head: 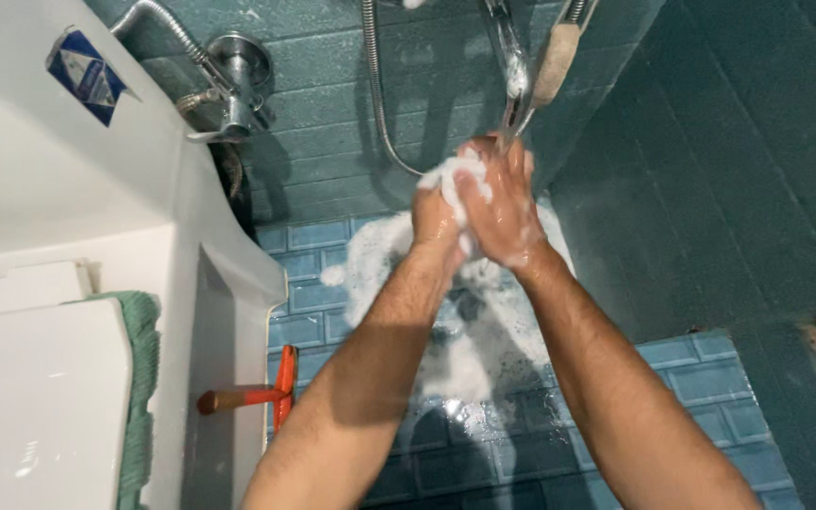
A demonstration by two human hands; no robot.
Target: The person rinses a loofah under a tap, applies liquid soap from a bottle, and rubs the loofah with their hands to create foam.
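My left hand and my right hand are pressed together under a metal tap on the teal tiled wall. Both are wet and covered in white lather. The right hand wraps over the left, fingers closed around it. Only foam shows between them; whether a bar of soap is hidden inside I cannot tell. Both forearms reach up from the bottom of the view.
A white toilet with a green cloth fills the left. An orange-handled tool lies on the wet blue floor tiles. Foam is spread on the floor below my hands. A valve and metal hose hang on the wall.
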